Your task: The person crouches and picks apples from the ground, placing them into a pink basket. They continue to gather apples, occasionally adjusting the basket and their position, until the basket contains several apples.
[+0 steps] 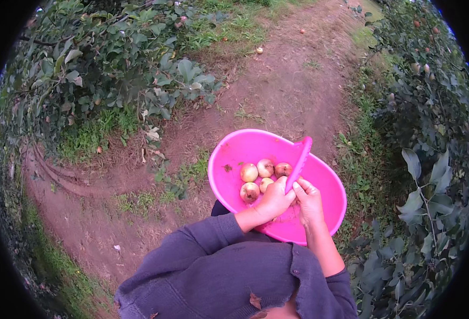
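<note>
A bright pink plastic basket (pixel 322 203) hangs before my body, tilted so that I look down into it. My left hand (pixel 276 197) is closed around the lower visible part of its pink handle (pixel 301 157). From the other side my right hand (pixel 311 201) has its thumb and fingers against the same handle, close to the left hand. Several apples lie in the basket: a yellow-red apple (pixel 249 172), a pale apple (pixel 265 168) and a red apple (pixel 283 169) with brown marks among them. A browned apple (pixel 249 192) lies nearest my left wrist, and my hands partly hide others.
Leafy apple branches (pixel 170 75) reach in from the left, and apple trees (pixel 421 91) bearing fruit line the right. Between them runs a dirt path (pixel 286 87) with a fallen apple (pixel 259 50) on it. A leafy twig (pixel 425 199) stands close on my right.
</note>
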Motion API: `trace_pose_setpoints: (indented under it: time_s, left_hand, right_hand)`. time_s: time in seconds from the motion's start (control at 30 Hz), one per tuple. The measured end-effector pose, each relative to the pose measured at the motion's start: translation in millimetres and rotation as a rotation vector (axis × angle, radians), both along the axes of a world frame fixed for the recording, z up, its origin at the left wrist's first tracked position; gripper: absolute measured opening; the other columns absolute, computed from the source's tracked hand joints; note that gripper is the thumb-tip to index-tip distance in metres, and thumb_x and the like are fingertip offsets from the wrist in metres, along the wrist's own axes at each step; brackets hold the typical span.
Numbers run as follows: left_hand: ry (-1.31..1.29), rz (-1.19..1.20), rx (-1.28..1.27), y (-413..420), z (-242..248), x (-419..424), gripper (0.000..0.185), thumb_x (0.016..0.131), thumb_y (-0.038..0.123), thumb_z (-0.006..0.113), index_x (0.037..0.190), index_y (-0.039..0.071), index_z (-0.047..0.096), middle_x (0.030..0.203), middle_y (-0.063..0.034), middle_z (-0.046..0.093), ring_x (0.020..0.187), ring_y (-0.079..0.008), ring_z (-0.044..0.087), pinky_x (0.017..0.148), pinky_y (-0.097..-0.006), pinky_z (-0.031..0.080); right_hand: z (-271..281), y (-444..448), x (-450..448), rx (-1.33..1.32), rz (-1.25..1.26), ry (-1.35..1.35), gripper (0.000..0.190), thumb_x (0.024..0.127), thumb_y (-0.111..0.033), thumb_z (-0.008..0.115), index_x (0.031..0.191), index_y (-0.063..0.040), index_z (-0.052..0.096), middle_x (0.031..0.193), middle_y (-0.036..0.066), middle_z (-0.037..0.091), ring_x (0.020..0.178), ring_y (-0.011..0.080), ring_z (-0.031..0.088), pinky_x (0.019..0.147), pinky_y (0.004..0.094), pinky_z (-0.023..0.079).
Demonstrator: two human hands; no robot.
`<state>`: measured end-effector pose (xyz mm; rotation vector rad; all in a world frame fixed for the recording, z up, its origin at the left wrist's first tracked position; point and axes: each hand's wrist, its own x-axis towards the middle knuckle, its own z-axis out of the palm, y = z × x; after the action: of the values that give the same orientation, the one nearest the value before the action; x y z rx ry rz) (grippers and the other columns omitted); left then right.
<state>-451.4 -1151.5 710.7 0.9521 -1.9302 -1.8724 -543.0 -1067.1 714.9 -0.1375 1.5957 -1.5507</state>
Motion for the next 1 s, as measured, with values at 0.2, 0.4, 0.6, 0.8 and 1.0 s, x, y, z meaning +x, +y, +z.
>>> trace_pose_setpoints:
  time_s: [0.2, 0.4, 0.6, 0.8, 1.0]
  left_hand:
    - [0.034, -0.118, -0.091, -68, -19, -55, 0.029, 0.086, 0.017, 0.061, 0.107, -0.003, 0.058, 0.088, -0.0165, 0.064, 0.081, -0.0234, 0.063, 0.073, -0.0345, 0.049]
    - [0.018, -0.136, -0.072, -130, -2, -98, 0.024, 0.085, 0.015, 0.059, 0.102, -0.001, 0.058, 0.089, -0.0166, 0.064, 0.083, -0.0251, 0.064, 0.074, -0.0354, 0.049]
    - [-0.052, 0.018, -0.008, -196, -37, -134, 0.019, 0.085, 0.010, 0.059, 0.101, -0.001, 0.059, 0.087, -0.0104, 0.063, 0.079, -0.0157, 0.061, 0.068, -0.0315, 0.049]
    - [0.000, 0.241, -0.085, -235, -60, -189, 0.020, 0.083, 0.013, 0.061, 0.095, -0.002, 0.058, 0.077, -0.0147, 0.064, 0.072, -0.0235, 0.064, 0.066, -0.0349, 0.050]
    - [-0.101, 0.412, -0.120, -268, -30, -254, 0.028, 0.083, 0.009, 0.061, 0.108, -0.001, 0.057, 0.085, -0.0075, 0.061, 0.078, -0.0156, 0.059, 0.071, -0.0305, 0.048]
  right_hand:
    - [5, -61, -41, 0.000, -0.072, 0.014, 0.022, 0.092, -0.005, 0.058, 0.112, 0.003, 0.062, 0.100, 0.006, 0.065, 0.091, 0.0114, 0.059, 0.083, 0.0256, 0.047]
    - [0, -111, -82, -0.030, -0.061, 0.004, 0.027, 0.093, -0.009, 0.056, 0.118, 0.003, 0.059, 0.107, 0.007, 0.063, 0.098, 0.0120, 0.057, 0.087, 0.0265, 0.046]
    - [-8, -164, -125, -0.107, 0.077, 0.066, 0.031, 0.093, -0.011, 0.056, 0.122, 0.000, 0.058, 0.110, 0.006, 0.063, 0.102, 0.0120, 0.056, 0.088, 0.0254, 0.045]
    - [-30, -209, -210, -0.120, 0.230, 0.050, 0.008, 0.089, -0.004, 0.061, 0.096, -0.003, 0.062, 0.081, 0.000, 0.061, 0.072, 0.0076, 0.057, 0.067, 0.0219, 0.048]
    - [-57, -217, -314, -0.045, 0.378, 0.098, 0.007, 0.091, -0.010, 0.060, 0.086, -0.005, 0.059, 0.067, -0.002, 0.056, 0.056, 0.0050, 0.051, 0.052, 0.0193, 0.040]
